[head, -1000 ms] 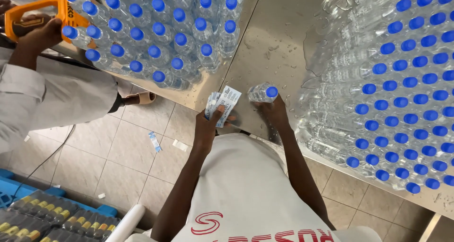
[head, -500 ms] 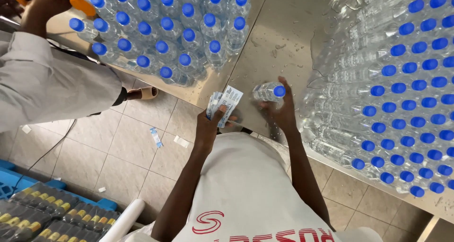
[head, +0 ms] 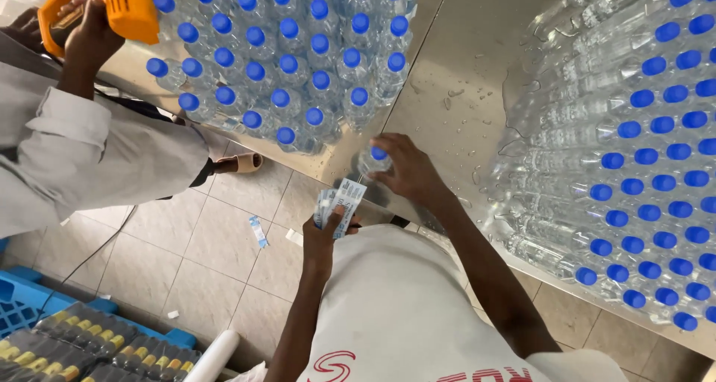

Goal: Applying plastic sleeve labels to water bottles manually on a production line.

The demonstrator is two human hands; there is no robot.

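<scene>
My left hand (head: 326, 235) grips a fanned stack of small white-and-blue paper labels (head: 339, 202) near the front edge of the steel table (head: 455, 69). My right hand (head: 406, 169) reaches left over the table and holds a clear water bottle with a blue cap (head: 374, 158), beside the left group of bottles (head: 291, 61). A large mass of clear blue-capped bottles (head: 641, 158) stands at the right of the table.
A co-worker's hand (head: 89, 35) at the upper left holds an orange tool (head: 123, 5) over the left bottles; the grey sleeve (head: 82, 158) fills the left side. Blue crates of dark bottles (head: 82, 345) sit on the tiled floor, with paper scraps (head: 258, 231) nearby.
My right hand has carried the bottle left, from the middle of the table to the edge of the left bottle group. My left hand with the labels dropped slightly. The co-worker's orange tool shifted.
</scene>
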